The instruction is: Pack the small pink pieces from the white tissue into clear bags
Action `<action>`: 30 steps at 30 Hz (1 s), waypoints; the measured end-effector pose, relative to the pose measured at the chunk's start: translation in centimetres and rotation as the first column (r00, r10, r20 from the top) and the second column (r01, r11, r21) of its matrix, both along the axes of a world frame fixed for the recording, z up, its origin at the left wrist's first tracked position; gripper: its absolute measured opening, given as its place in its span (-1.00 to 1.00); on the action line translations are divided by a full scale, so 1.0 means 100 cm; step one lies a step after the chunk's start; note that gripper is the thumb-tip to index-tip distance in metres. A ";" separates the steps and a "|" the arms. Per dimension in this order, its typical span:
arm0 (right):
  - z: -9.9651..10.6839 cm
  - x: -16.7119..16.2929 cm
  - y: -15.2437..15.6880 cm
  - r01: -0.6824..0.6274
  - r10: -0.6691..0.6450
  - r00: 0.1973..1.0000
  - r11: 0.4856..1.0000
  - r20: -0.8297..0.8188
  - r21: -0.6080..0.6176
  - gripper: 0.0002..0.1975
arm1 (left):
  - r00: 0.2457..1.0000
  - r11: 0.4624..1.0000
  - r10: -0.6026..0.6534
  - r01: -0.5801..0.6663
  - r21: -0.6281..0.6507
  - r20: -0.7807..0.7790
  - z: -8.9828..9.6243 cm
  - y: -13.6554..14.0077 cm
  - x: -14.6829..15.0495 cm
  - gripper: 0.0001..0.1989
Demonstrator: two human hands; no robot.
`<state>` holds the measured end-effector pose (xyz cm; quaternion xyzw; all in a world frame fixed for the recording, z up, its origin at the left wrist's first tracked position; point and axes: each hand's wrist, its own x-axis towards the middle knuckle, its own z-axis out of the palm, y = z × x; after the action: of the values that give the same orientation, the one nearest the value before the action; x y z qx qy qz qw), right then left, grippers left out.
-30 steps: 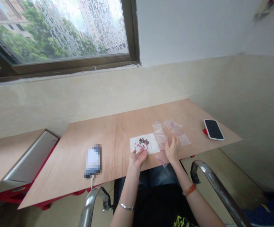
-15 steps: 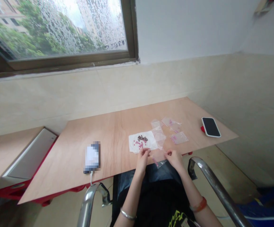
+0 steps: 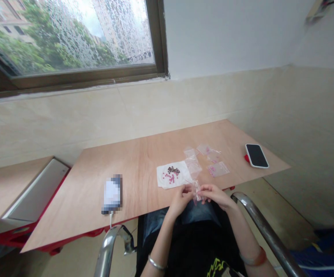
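Between my hands, at the table's front edge, is a small clear plastic bag. My left hand grips its left side with bent fingers. My right hand pinches it from the right. Whether the bag holds anything is too small to tell. Just beyond my left hand lies a white sheet carrying small pink pieces and dark brown pieces. More clear bags overlap its right edge. Farther right lie several bags with pink bits in them, one of them a flat bag.
A phone lies at the table's right end on something red. On the left a blurred-out device has a white cable. Metal chair arms flank me. The wooden table meets the wall behind.
My hands have come together over the bag. The left moved right from the sheet's edge, and the bag, which hung low between them, is now raised and bunched.
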<state>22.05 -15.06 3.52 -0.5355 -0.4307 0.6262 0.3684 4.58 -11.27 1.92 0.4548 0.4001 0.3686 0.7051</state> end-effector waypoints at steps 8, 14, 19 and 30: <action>0.007 -0.016 0.002 0.014 -0.009 0.982 1.000 -0.190 0.026 -0.63 | 0.993 0.981 0.118 -0.113 0.160 -0.026 0.030 0.003 -0.005 -0.93; 0.014 -0.026 0.003 0.006 0.005 0.929 1.000 -0.369 0.027 -0.58 | 0.999 0.989 -0.036 0.032 0.142 0.024 0.047 -0.007 -0.001 -0.84; 0.021 -0.027 0.002 -0.051 0.064 0.857 0.998 -0.511 0.039 -0.61 | 0.999 0.981 -0.022 0.028 0.190 -0.033 0.054 -0.008 -0.004 -0.75; 0.020 -0.033 0.004 -0.012 0.039 0.889 0.998 -0.457 0.062 -0.66 | 0.990 0.964 0.030 0.008 0.268 -0.137 0.052 -0.006 -0.010 -0.75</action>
<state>18.78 -14.67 5.55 -0.3563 -0.3565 0.7268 0.4666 3.62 -11.91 7.11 0.5682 0.3975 0.3904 0.6056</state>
